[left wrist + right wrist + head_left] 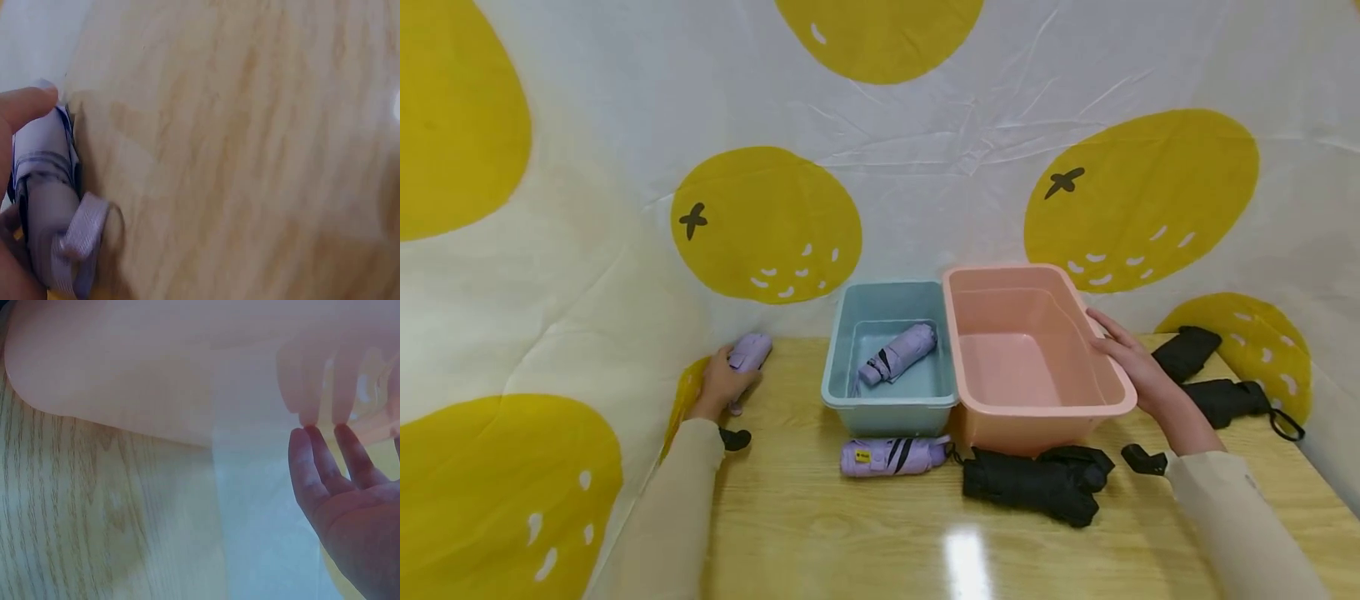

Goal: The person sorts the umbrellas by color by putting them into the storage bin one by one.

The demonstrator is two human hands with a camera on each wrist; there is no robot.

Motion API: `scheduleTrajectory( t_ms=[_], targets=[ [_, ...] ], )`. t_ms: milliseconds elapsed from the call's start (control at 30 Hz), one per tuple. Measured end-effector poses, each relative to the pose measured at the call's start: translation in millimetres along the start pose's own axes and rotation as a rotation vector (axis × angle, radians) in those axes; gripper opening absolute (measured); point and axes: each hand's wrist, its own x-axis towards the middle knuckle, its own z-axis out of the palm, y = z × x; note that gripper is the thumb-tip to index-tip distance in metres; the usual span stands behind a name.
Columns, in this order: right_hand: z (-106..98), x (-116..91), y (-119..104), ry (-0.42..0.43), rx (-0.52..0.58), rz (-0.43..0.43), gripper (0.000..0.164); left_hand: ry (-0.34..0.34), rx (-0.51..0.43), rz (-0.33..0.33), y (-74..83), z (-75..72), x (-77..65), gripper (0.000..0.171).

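At the table's left edge my left hand grips a folded lilac umbrella. In the left wrist view the thumb lies over that umbrella's upper part, and a pale strap loops from its lower end. My right hand rests against the right side of a pink basin. Seen from the right wrist, its extended fingertips touch the basin's outer wall. Left of the pink basin stands a light blue basin, with another folded lilac umbrella lying inside it.
In front of the basins lie a third lilac umbrella and a black umbrella. Two more black folded umbrellas lie beyond the right forearm. A white cloth with yellow fruit prints hangs behind and beside the wooden table.
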Motion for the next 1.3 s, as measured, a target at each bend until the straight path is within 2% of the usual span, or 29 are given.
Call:
scheduleTrajectory(
  t_ms=[167,367,500,667,833,933,1167,1300],
  targets=[
    [-1.2,0.2,-1.4,-0.011,-0.002,-0.012,0.063,0.057,0.009,-0.047,3.3,5.3,-2.1,0.091],
    [-0.3,0.1,-2.5,0.003,-0.004,-0.016,0.062,0.068,-0.046,-0.161,14.8,8.3,-5.5,0.094],
    [1.4,-1.0,0.0,0.003,0.010,-0.024,0.062,0.106,-0.047,-0.221,18.4,10.5,-5.0,0.089],
    [2.9,-2.7,3.5,0.003,0.015,-0.029,0.061,0.132,-0.068,-0.258,18.4,18.0,-3.4,0.083],
    [2.3,-1.2,3.4,0.008,0.001,-0.025,0.062,0.125,-0.065,-0.237,23.2,23.4,0.2,0.082],
    [0.5,0.2,3.8,0.010,0.004,-0.022,0.062,0.107,-0.075,-0.204,33.0,21.9,3.1,0.083],
    [-1.2,2.2,5.4,0.001,0.014,-0.033,0.062,0.026,-0.131,-0.094,65.5,4.4,3.4,0.082],
    [-1.0,2.2,3.9,-0.007,0.008,-0.028,0.062,-0.009,-0.163,-0.064,79.7,-3.0,2.9,0.083]
  ],
)
